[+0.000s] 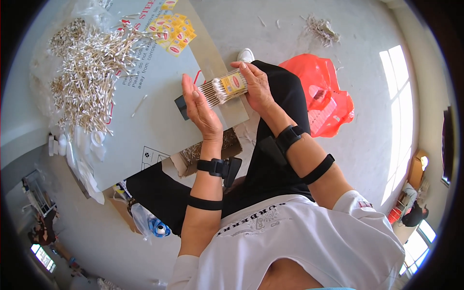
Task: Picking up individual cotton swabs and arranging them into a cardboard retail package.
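Note:
Between my two palms lies a flat bundle of cotton swabs (216,92) with a yellow label (234,83) on it. Its white tips and thin sticks run across from one hand to the other. My left hand (203,112) presses against the stick ends, with fingers straight and close together. At the labelled end, my right hand (257,88) grips the bundle with its thumb along the edge; some of its fingers are hidden behind. Just left of my left hand, a dark block (181,107) sits at the table edge. A large heap of loose cotton swabs (89,63) covers the table's left side.
Yellow cards (176,31) lie spread at the far end of the grey table (159,116). One stray swab (139,106) rests nearer. Below the table edge stands an open cardboard box (180,165). A red plastic bag (338,104) is on the floor beside my right leg.

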Motion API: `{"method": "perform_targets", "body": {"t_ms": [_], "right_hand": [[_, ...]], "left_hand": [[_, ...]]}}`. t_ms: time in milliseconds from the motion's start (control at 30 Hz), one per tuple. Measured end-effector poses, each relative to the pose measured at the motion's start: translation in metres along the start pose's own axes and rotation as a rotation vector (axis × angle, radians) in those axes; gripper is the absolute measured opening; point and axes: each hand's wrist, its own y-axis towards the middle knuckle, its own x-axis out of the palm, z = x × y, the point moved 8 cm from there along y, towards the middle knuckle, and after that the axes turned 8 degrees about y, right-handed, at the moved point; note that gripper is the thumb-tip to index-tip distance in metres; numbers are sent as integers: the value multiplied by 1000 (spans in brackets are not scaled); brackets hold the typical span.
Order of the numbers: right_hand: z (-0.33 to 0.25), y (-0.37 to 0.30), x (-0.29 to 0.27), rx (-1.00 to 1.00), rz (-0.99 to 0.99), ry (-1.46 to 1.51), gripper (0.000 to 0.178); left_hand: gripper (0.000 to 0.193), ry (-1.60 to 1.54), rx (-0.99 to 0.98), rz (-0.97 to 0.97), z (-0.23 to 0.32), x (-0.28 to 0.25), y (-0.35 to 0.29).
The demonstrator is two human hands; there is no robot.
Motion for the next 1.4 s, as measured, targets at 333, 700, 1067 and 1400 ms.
{"method": "perform_targets", "body": {"t_ms": [333,700,1067,1400], "right_hand": [[2,-2,2,20,-8,-4,32],[-1,-3,6,32,-49,-39,36],[10,-2,-16,197,47,106,36],[-23,-7,-3,-274,102,-643,52]], "left_hand": [[65,-60,-11,54,1,11,-2],[68,-223,-83,1,-6,32,-2],[73,-114,-45,-17,-4,31,0],[72,187,23,-143,2,41,-1]]}}
